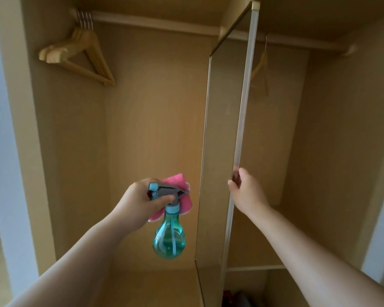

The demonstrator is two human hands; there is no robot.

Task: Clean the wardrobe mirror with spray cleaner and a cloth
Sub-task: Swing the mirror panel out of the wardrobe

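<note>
So the mirror door [223,129] is swung out mid-wardrobe, nearly edge-on. The right hand [247,192] has its fingers curled round the door's front edge. Just left of that, the left hand [142,201] grips the spray bottle [170,239] by the neck, with the pink cloth [175,180] bunched behind. Wooden hangers [78,55] hang top left.

We're seeing soft, warm, kinda dim light inside the wardrobe [153,129], a cooler brighter wall [0,107] at the left edge, a pale sheen down the door [246,96] edge, everything slightly soft, and straight lines bowing out toward the corners.
</note>
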